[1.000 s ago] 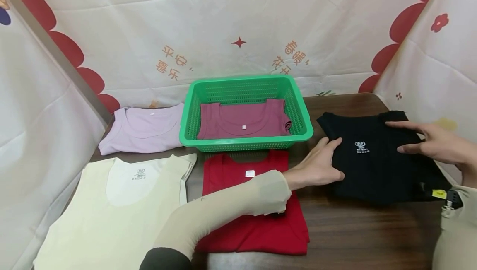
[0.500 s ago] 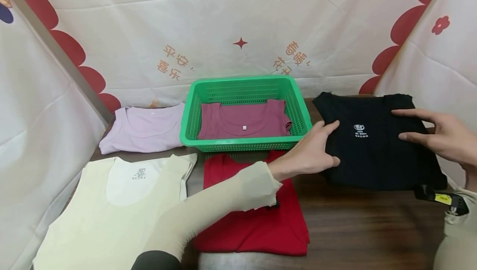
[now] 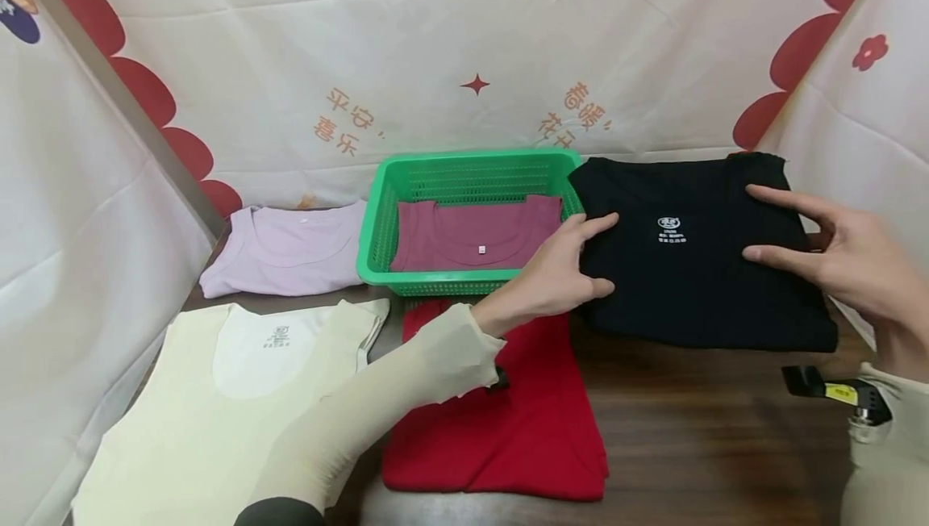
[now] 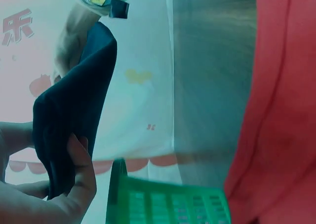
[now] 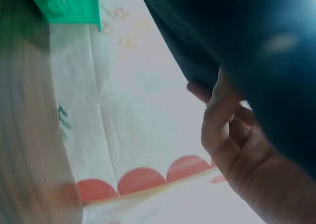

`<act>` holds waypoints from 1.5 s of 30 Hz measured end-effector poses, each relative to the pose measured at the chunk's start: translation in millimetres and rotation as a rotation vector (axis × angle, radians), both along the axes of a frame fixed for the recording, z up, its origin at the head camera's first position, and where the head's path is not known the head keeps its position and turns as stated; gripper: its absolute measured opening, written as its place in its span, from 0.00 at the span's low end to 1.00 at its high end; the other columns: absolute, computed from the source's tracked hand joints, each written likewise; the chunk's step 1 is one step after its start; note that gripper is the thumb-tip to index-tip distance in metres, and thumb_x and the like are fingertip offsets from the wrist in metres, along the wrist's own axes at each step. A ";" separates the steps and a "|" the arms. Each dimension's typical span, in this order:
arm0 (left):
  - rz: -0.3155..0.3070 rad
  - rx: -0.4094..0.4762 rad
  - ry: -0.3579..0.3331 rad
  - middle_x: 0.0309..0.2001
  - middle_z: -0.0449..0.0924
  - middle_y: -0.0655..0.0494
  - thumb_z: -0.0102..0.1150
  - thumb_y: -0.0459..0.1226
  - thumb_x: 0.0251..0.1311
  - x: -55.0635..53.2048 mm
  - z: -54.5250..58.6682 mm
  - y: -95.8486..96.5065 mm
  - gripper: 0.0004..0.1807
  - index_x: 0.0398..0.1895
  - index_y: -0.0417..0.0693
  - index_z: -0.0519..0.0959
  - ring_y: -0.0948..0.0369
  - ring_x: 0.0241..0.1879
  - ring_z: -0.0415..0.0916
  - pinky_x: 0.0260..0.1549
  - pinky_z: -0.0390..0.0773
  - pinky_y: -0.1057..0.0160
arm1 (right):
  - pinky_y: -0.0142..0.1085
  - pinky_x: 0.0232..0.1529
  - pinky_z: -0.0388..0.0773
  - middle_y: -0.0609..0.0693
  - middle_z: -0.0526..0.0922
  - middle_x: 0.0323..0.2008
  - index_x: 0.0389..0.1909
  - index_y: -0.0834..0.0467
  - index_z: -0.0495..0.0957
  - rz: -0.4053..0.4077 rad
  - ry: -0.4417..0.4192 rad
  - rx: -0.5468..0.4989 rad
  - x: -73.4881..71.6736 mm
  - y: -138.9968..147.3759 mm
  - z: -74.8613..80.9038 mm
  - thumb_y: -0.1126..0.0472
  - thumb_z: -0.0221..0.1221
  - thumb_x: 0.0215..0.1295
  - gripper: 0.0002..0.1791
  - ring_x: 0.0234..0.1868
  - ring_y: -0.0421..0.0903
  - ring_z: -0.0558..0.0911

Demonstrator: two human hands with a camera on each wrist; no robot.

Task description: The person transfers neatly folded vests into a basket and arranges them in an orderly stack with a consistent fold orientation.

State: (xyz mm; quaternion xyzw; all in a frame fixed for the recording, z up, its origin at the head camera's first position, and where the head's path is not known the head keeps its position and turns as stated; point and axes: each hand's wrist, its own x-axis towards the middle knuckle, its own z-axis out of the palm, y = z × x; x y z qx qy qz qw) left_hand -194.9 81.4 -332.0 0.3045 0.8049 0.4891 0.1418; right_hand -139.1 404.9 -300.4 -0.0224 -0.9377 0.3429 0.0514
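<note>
Holding black shirt (image 3: 668, 276) up off the worktop (image 3: 697, 429), folded flat, at the right end of basket (image 3: 435, 277). Gripping its left edge with left grip (image 3: 551, 276), nearly closed on the cloth: thumb and index over the printed face, other fingers curled round behind, with cloth pinched between. Gripping the opposite edge with right grip (image 3: 860, 268), just as nearly closed: thumb and index spread over the front, remaining fingers bent behind, as seen from the right wrist. Showing small white print below the neckline, and covering the basket's right end from the head view; impossible to tell there whether touching the rim.

Inside the green basket, maroon shirt (image 3: 475, 227), folded, with a small white tag at the neck. In front of the basket, red shirt (image 3: 508, 429), partly hidden by the beige left sleeve (image 3: 392, 397) stretching across above. To the left of the basket, lavender shirt (image 3: 301, 248); nearer the front, cream shirt (image 3: 167, 397), with dark print inside a white neck. At the right cuff, black device (image 3: 845, 391) with yellow label. Behind everything, white curtain (image 3: 435, 50) with red scallops and orange lettering.
</note>
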 end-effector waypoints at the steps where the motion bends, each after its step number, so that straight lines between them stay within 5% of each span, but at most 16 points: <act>1: -0.002 0.028 -0.008 0.78 0.57 0.58 0.67 0.31 0.61 -1.2 -0.8 -4.1 0.45 0.81 0.58 0.61 0.62 0.67 0.68 0.59 0.76 0.68 | 0.31 0.25 0.82 0.21 0.82 0.31 0.80 0.38 0.60 0.018 0.002 -0.026 0.2 -3.0 0.5 0.57 0.70 0.66 0.44 0.24 0.39 0.86; 6: -0.032 0.184 -0.067 0.73 0.63 0.54 0.65 0.25 0.61 -5.8 -4.6 -24.8 0.44 0.81 0.50 0.61 0.62 0.59 0.76 0.52 0.81 0.70 | 0.34 0.26 0.84 0.21 0.79 0.43 0.81 0.40 0.59 0.118 0.042 -0.090 0.6 -17.9 2.9 0.66 0.69 0.64 0.48 0.30 0.33 0.88; 14: -0.033 0.272 -0.113 0.76 0.59 0.52 0.62 0.23 0.62 -10.6 -6.1 -53.5 0.44 0.81 0.50 0.61 0.53 0.63 0.78 0.54 0.84 0.61 | 0.15 0.40 0.77 0.25 0.77 0.56 0.78 0.49 0.66 0.267 0.233 -0.079 -14.3 -49.2 -6.6 0.76 0.67 0.62 0.45 0.47 0.21 0.81; 28: 0.021 0.303 -0.094 0.79 0.54 0.50 0.60 0.22 0.63 -31.1 -3.6 -97.9 0.43 0.81 0.50 0.60 0.48 0.64 0.78 0.55 0.85 0.53 | 0.24 0.31 0.69 0.31 0.84 0.45 0.56 0.55 0.86 0.113 0.372 -0.123 -49.1 -103.3 -16.2 0.68 0.66 0.66 0.18 0.32 0.36 0.74; 32: 0.065 0.299 -0.085 0.79 0.55 0.50 0.61 0.23 0.62 -38.4 -3.1 -112.8 0.42 0.80 0.52 0.62 0.49 0.62 0.80 0.54 0.85 0.54 | 0.21 0.32 0.73 0.30 0.84 0.46 0.60 0.53 0.84 0.139 0.348 -0.157 -57.9 -112.4 -18.7 0.68 0.66 0.67 0.21 0.31 0.30 0.78; 38: 0.136 0.302 -0.113 0.81 0.51 0.50 0.63 0.24 0.62 -45.8 -4.2 -131.2 0.42 0.79 0.54 0.65 0.49 0.61 0.81 0.53 0.85 0.53 | 0.27 0.28 0.79 0.55 0.90 0.44 0.69 0.48 0.77 0.251 0.249 -0.164 -64.3 -124.8 -19.7 0.66 0.65 0.68 0.29 0.30 0.32 0.86; 41: 0.144 0.324 -0.120 0.80 0.52 0.50 0.62 0.23 0.62 -49.3 -5.5 -138.3 0.42 0.79 0.54 0.65 0.48 0.61 0.80 0.53 0.85 0.53 | 0.29 0.29 0.81 0.66 0.87 0.52 0.74 0.47 0.72 0.296 0.184 -0.174 -67.5 -129.8 -19.4 0.66 0.66 0.68 0.34 0.32 0.31 0.87; 45: 0.165 0.354 -0.131 0.79 0.53 0.54 0.61 0.22 0.62 -54.4 -8.1 -147.0 0.42 0.79 0.56 0.65 0.47 0.60 0.81 0.48 0.87 0.55 | 0.31 0.33 0.85 0.68 0.82 0.60 0.79 0.45 0.64 0.340 0.107 -0.208 -73.0 -136.9 -18.7 0.66 0.65 0.68 0.40 0.36 0.29 0.88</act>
